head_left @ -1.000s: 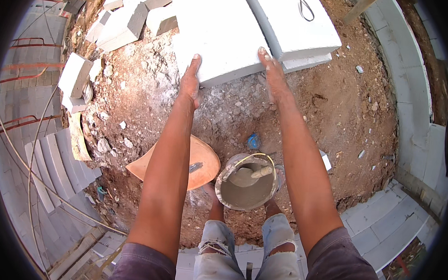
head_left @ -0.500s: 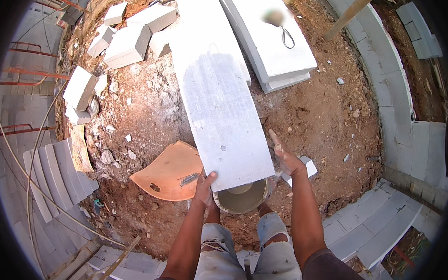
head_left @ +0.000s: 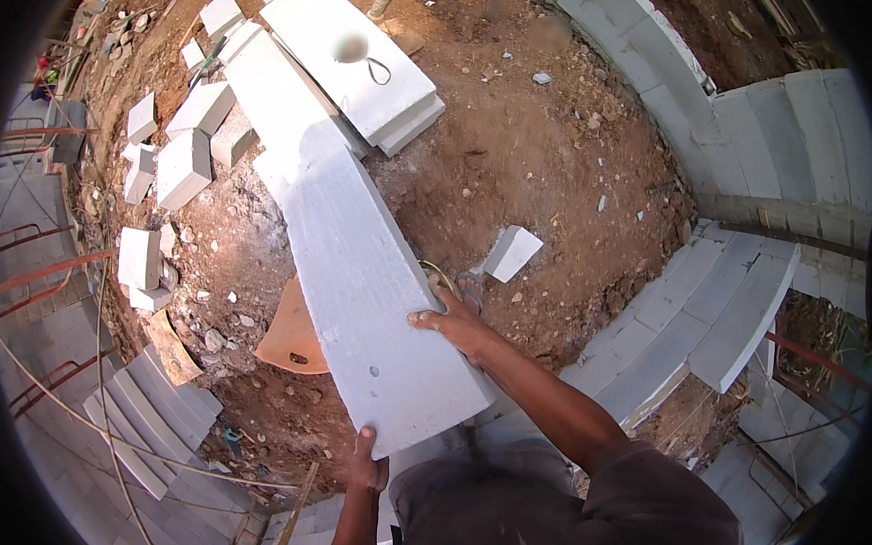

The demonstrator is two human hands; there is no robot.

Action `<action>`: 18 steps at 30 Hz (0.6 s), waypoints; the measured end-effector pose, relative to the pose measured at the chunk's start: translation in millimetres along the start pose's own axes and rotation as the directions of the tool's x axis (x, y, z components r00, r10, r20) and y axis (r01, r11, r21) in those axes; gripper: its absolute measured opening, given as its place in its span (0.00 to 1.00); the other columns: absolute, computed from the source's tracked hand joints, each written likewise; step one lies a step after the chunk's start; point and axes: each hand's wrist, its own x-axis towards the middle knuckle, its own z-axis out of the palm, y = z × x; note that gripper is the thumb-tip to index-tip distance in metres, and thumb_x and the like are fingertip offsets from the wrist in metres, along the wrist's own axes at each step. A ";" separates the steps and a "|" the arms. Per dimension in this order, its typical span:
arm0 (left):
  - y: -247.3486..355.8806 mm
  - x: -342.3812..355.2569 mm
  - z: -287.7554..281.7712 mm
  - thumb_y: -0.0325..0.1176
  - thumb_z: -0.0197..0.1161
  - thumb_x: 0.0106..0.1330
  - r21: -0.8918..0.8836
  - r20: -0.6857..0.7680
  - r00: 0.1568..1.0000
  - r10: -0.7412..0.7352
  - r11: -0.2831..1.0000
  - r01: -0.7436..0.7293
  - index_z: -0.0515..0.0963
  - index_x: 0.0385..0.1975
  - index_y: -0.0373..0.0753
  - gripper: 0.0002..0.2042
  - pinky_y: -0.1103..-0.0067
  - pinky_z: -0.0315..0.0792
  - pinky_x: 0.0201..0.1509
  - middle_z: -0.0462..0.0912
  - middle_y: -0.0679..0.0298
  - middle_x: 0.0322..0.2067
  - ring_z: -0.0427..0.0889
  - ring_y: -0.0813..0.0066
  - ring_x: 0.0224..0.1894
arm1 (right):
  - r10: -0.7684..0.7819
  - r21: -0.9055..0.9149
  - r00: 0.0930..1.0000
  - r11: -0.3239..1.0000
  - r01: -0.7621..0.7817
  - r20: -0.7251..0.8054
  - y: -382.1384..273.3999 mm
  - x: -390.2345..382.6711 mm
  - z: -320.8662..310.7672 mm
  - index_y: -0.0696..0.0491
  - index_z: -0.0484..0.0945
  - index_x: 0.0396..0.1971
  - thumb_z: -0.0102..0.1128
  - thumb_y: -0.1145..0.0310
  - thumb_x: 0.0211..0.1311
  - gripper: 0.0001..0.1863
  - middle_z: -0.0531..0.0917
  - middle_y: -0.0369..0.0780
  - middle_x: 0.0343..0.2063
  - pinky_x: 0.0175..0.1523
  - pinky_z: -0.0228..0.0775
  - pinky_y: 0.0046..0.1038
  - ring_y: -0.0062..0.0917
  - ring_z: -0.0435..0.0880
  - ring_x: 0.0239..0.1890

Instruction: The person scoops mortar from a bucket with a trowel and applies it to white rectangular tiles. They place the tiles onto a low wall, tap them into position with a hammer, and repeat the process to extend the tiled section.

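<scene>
A long pale grey-white building block (head_left: 377,299) stretches from my body toward the far left, and I hold it by its near part. My left hand (head_left: 367,465) grips its near left corner, thumb on top, the other fingers mostly hidden underneath. Along the right edge, my right hand (head_left: 456,323) is closed on the block with the thumb over the top face. An orange board (head_left: 297,337) with a hand slot lies on the ground, partly covered by the block. Beside my right hand a curved rim (head_left: 442,271) peeks out; the rest of it is hidden.
Two stacked white slabs (head_left: 367,54) lie at the far side, a small blurred object with a loop (head_left: 352,47) on top. Broken block pieces (head_left: 184,168) litter the left. One loose piece (head_left: 513,253) sits right of the block. Grey block walls (head_left: 684,324) edge the ground at right.
My right hand, open beside the block before, now grips its right edge. The block's near end has come closer to my body and hides the bucket. The view has turned right.
</scene>
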 end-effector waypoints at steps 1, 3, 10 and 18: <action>-3.1 -19.2 7.2 0.57 0.69 0.59 0.007 -0.003 0.999 -0.042 0.999 0.042 0.57 0.70 0.37 0.45 0.58 0.64 0.69 0.69 0.56 0.64 0.68 0.56 0.66 | 0.050 0.016 0.998 0.999 -0.049 -0.044 8.8 -21.8 -9.6 0.61 0.49 0.73 0.70 0.61 0.59 0.49 0.70 0.54 0.62 0.63 0.69 0.38 0.38 0.73 0.63; -3.2 -38.5 22.0 0.56 0.69 0.59 0.002 -0.010 0.979 -0.205 0.979 0.205 0.57 0.70 0.36 0.46 0.58 0.64 0.69 0.69 0.55 0.64 0.68 0.55 0.67 | 0.056 0.158 0.993 0.987 -0.040 -0.103 30.9 -58.9 -33.7 0.61 0.50 0.72 0.70 0.61 0.59 0.48 0.72 0.54 0.60 0.59 0.73 0.39 0.38 0.76 0.59; -7.8 9.3 69.4 0.54 0.59 0.70 0.259 0.177 0.752 -0.635 0.767 0.587 0.59 0.70 0.36 0.36 0.64 0.66 0.67 0.71 0.54 0.63 0.69 0.60 0.66 | 0.246 0.451 0.960 0.877 -0.162 -0.133 89.7 -121.7 -128.8 0.59 0.61 0.68 0.63 0.55 0.63 0.39 0.73 0.53 0.60 0.60 0.72 0.41 0.40 0.76 0.59; -10.6 135.2 220.5 0.75 0.37 0.67 0.902 0.210 0.756 -0.621 0.421 0.096 0.51 0.75 0.38 0.49 0.62 0.58 0.72 0.65 0.48 0.68 0.63 0.52 0.71 | -0.004 0.344 0.958 0.933 0.108 -0.287 205.4 -45.9 -308.0 0.54 0.72 0.62 0.55 0.42 0.65 0.35 0.80 0.48 0.55 0.56 0.77 0.44 0.37 0.81 0.54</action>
